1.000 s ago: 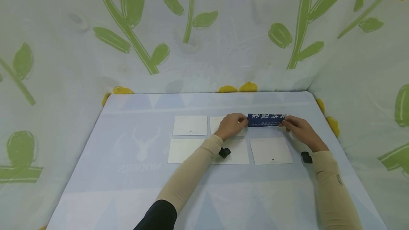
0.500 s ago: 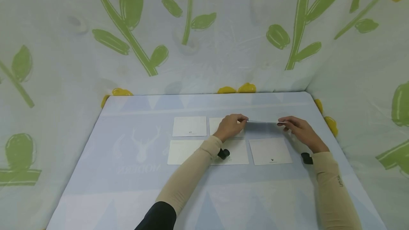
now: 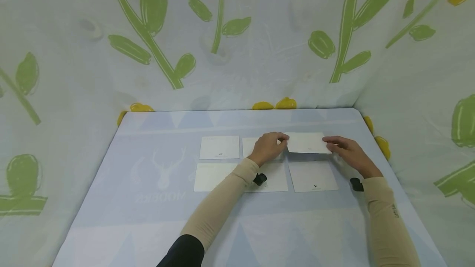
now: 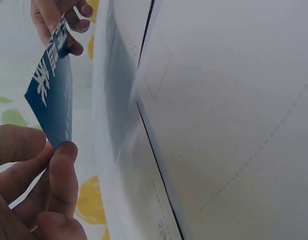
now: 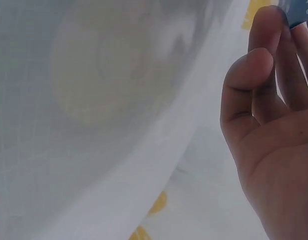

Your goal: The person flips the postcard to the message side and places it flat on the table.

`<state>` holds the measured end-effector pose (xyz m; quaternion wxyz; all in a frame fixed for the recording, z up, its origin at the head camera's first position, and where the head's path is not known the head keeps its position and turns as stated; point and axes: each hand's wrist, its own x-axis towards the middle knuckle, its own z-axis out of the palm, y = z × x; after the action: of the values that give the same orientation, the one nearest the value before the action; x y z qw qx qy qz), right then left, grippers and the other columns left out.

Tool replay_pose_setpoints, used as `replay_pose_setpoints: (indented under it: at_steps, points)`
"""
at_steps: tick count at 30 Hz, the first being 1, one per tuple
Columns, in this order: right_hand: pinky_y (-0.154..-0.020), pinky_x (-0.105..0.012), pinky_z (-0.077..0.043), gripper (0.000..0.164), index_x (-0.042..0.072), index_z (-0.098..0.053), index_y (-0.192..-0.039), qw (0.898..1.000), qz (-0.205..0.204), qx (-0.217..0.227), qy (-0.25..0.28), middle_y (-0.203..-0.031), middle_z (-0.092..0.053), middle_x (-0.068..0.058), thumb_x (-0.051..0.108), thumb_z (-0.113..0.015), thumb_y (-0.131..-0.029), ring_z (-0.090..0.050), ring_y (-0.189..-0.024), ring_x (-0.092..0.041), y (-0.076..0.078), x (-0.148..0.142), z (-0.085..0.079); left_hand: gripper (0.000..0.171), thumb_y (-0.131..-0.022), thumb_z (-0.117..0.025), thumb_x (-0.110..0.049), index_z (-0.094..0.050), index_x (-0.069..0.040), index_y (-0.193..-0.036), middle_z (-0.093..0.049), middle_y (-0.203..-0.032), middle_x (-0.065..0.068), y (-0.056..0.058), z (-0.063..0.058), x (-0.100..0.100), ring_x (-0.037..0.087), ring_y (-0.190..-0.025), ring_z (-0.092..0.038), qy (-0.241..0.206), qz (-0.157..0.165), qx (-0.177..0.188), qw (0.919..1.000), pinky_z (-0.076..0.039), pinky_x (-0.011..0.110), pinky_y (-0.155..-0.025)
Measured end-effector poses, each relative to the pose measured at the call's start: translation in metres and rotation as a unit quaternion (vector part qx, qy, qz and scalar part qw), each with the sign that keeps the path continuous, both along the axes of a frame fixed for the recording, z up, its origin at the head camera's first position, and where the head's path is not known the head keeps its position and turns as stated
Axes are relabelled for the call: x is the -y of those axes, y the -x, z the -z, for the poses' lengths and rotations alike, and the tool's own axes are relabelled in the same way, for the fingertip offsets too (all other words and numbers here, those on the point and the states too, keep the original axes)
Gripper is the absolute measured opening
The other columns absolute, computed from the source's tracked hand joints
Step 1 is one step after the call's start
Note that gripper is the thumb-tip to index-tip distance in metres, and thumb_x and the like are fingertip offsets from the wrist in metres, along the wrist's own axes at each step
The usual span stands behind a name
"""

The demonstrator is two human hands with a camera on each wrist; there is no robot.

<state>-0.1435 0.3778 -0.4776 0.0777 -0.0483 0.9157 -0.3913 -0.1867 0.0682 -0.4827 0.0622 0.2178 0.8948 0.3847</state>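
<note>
Both hands hold a card point(image 3: 307, 142) above the far right of the table, its white face toward the head camera. Its other face shows dark blue with large white characters in the left wrist view point(image 4: 58, 95). My left hand point(image 3: 268, 148) pinches one short edge between thumb and fingers. At the opposite edge, my right hand point(image 3: 349, 154) grips it with thumb and fingertips; only a blue corner point(image 5: 296, 12) shows in the right wrist view. Below the held card lies a white card point(image 3: 313, 176) with a small dark mark. A white card point(image 3: 249, 145) is partly hidden behind my left hand.
More white cards lie in two rows on the pale blue table: one at the back left point(image 3: 219, 147), one at the front left point(image 3: 209, 174) and one in the front middle point(image 3: 274, 178), partly covered by the left arm. A flower-printed curtain point(image 3: 259, 61) surrounds the table.
The card has been tilted over between the hands: its blue printed face showed first, then only its thin edge, and now its white face. Both hands stay nearly in place.
</note>
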Motion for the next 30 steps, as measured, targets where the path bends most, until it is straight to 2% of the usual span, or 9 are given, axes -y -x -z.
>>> replay_pose_setpoints:
  at_steps: [3,5,9,14,18,24,30]
  points:
    - [-0.100,-0.055,-0.042,0.055,0.008,-0.055,-0.145,1.000,0.000,0.005,-0.006,-0.150,-0.049,-0.019,0.043,-0.058,-0.103,-0.049,-0.125,-0.038,0.000,0.001,0.000,0.028,-0.101,-0.060,-0.030,-0.073,-0.022,-0.125,-0.072,-0.112,-0.011,-0.001,-0.003,-0.002,0.007,-0.074,-0.055,0.020,0.005,-0.012,0.9997,-0.044,0.020,-0.059]
    - [-0.100,-0.060,-0.042,0.056,0.008,-0.053,-0.146,1.000,0.002,0.005,-0.015,-0.150,-0.048,-0.020,0.042,-0.059,-0.102,-0.050,-0.124,-0.041,0.000,0.002,0.000,0.029,-0.100,-0.062,-0.030,-0.073,-0.022,-0.126,-0.073,-0.112,-0.010,-0.002,-0.005,-0.003,0.006,-0.078,-0.058,0.032,0.009,-0.022,0.9992,-0.045,0.019,-0.061]
    - [-0.096,-0.058,-0.045,0.056,0.012,-0.050,-0.149,0.999,0.005,-0.007,-0.044,-0.148,-0.050,-0.019,0.037,-0.064,-0.101,-0.053,-0.119,-0.040,-0.001,0.005,0.000,0.031,-0.097,-0.069,-0.029,-0.072,-0.021,-0.127,-0.073,-0.111,-0.010,-0.003,-0.006,-0.005,0.004,-0.083,-0.062,0.059,0.013,-0.048,0.9970,-0.047,0.018,-0.063]
    - [-0.089,-0.052,-0.047,0.056,0.014,-0.048,-0.151,0.996,0.001,-0.022,-0.082,-0.147,-0.052,-0.017,0.028,-0.067,-0.100,-0.057,-0.113,-0.037,-0.003,0.008,0.000,0.034,-0.094,-0.072,-0.029,-0.072,-0.021,-0.127,-0.071,-0.106,-0.010,-0.004,-0.005,-0.008,0.001,-0.075,-0.059,0.093,0.022,-0.093,0.9911,-0.045,0.016,-0.056]
    - [-0.087,-0.051,-0.048,0.055,0.011,-0.047,-0.151,0.995,-0.005,-0.031,-0.092,-0.146,-0.052,-0.018,0.023,-0.066,-0.100,-0.057,-0.112,-0.037,-0.004,0.009,0.000,0.036,-0.093,-0.073,-0.029,-0.071,-0.019,-0.127,-0.071,-0.104,-0.009,-0.004,-0.004,-0.009,0.002,-0.076,-0.059,0.113,0.029,-0.115,0.9864,-0.045,0.015,-0.058]
    - [-0.085,-0.049,-0.048,0.053,0.008,-0.049,-0.149,0.995,-0.023,-0.034,-0.088,-0.139,-0.056,-0.019,0.022,-0.065,-0.101,-0.059,-0.109,-0.036,-0.004,0.010,0.006,0.039,-0.093,-0.074,-0.030,-0.070,-0.019,-0.130,-0.071,-0.106,-0.007,-0.004,0.000,-0.011,0.005,-0.085,-0.063,0.144,0.038,-0.109,0.9828,-0.050,0.020,-0.065]
    - [-0.086,-0.050,-0.049,0.052,0.005,-0.050,-0.147,0.993,-0.042,-0.027,-0.111,-0.136,-0.058,-0.020,0.018,-0.065,-0.100,-0.060,-0.106,-0.035,-0.004,0.015,0.006,0.041,-0.093,-0.073,-0.032,-0.069,-0.018,-0.131,-0.071,-0.110,-0.004,-0.004,-0.001,-0.012,0.006,-0.087,-0.062,0.173,0.046,-0.096,0.9790,-0.053,0.024,-0.070]
